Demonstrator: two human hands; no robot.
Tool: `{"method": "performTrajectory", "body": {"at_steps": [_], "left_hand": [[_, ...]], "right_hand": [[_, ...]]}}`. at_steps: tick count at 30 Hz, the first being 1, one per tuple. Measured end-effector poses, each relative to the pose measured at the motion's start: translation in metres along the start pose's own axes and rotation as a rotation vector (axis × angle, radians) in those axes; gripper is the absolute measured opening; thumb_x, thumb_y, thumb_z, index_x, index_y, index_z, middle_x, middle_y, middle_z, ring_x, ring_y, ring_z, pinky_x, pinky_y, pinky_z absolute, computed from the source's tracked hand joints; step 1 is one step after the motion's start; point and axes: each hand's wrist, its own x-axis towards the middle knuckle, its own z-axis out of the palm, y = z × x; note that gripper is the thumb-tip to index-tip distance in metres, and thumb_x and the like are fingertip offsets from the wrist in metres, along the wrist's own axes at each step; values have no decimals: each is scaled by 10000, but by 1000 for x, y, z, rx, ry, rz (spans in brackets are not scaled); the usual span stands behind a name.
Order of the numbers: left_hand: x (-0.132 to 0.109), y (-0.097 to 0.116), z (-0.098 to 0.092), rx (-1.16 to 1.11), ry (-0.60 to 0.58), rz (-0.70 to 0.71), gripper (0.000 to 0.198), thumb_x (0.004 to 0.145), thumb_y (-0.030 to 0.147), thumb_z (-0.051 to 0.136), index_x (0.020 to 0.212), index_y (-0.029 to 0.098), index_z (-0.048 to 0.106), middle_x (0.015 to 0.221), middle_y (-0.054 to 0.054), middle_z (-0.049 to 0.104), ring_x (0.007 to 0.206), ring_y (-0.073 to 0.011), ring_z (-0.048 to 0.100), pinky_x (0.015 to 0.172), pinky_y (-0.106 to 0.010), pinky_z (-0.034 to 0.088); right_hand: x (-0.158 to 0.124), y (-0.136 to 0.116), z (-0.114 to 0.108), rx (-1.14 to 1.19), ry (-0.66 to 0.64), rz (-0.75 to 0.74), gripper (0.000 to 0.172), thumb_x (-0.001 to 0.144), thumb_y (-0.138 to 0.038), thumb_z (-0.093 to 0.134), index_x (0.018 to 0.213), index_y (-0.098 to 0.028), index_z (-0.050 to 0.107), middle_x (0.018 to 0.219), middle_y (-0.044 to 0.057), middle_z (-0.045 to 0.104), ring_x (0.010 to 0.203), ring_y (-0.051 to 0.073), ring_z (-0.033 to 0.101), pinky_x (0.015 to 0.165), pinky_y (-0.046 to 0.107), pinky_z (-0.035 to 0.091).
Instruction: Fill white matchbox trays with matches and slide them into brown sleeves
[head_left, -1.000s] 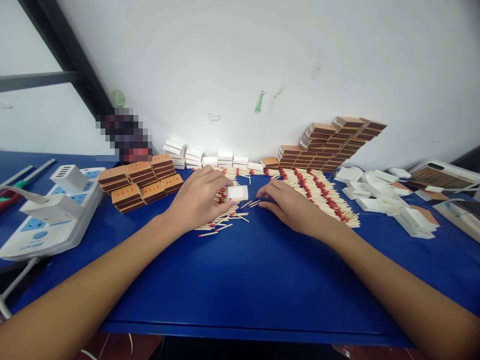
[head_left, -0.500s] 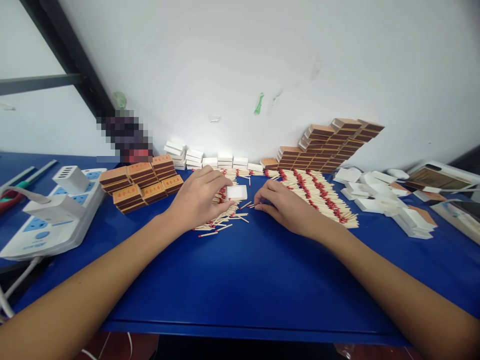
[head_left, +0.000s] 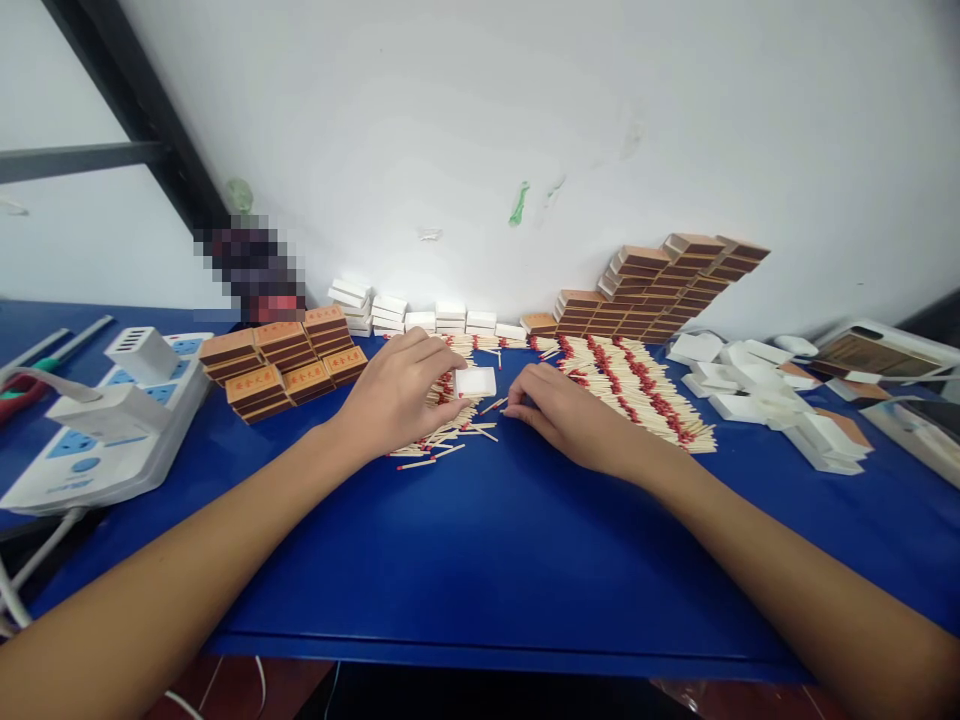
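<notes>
My left hand [head_left: 409,388] pinches a white matchbox tray [head_left: 475,382] by its left end, thumb below and fingers above. The tray's open side faces me, and it looks bare inside. Under and around this hand lies a loose heap of red-tipped matchsticks [head_left: 442,440]. To the right of the tray, my right hand [head_left: 551,405] is closed, thumb and fingertips together low over the table. A matchstick [head_left: 493,405] shows at those fingertips; how much of it is in the pinch is partly hidden.
Neat rows of matchsticks [head_left: 645,390] lie beyond my right hand. Filled-looking matchboxes [head_left: 645,300] are stacked against the wall, with more boxes [head_left: 289,370] at left. White trays [head_left: 450,315] line the wall; others [head_left: 750,385] lie loose at right. A power strip [head_left: 135,450] sits far left.
My right hand has shifted very slightly left towards the tray. The left hand keeps its hold on the tray with hardly any movement.
</notes>
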Motion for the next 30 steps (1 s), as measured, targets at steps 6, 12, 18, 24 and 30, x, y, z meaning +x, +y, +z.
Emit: {"method": "performTrajectory", "body": {"at_steps": [6, 12, 18, 24, 30], "left_hand": [[-1, 0, 0, 0, -5, -5, 288, 947, 363, 749, 1122, 141, 694, 1076, -121, 748, 991, -278, 644, 914, -431, 519], [-1, -2, 0, -14, -21, -20, 275, 944, 360, 752, 1114, 154, 690, 1079, -118, 750, 995, -277, 646, 921, -433, 517], [-1, -3, 1, -44, -4, 3, 272, 936, 341, 780, 1118, 162, 686, 1060, -93, 752, 976, -262, 636, 902, -417, 514], [-1, -4, 2, -50, 7, 3, 290, 927, 327, 793, 1144, 168, 684, 1094, -98, 757, 999, -265, 652, 914, -422, 510], [0, -4, 3, -42, 2, 6, 290, 930, 331, 787, 1145, 167, 685, 1094, -98, 755, 995, -266, 651, 911, -420, 510]], "right_hand": [[0, 4, -2, 5, 115, 42, 221, 1070, -329, 488, 1193, -234, 645, 1183, 118, 704, 1064, 281, 637, 924, 448, 507], [6, -1, 0, 210, 223, 216, 217, 1004, -399, 624, 976, -232, 760, 889, 51, 768, 800, 225, 655, 745, 384, 503], [5, 6, -1, 304, 179, 320, 230, 894, -468, 760, 884, -243, 805, 769, 22, 729, 702, 195, 613, 645, 348, 440], [3, 15, 1, 69, 127, 180, 86, 930, -308, 725, 906, -252, 785, 921, 50, 717, 826, 220, 589, 745, 371, 459], [6, 21, 2, 25, 95, 62, 121, 1004, -305, 635, 1056, -249, 729, 1073, 91, 677, 1038, 271, 600, 911, 435, 490]]}}
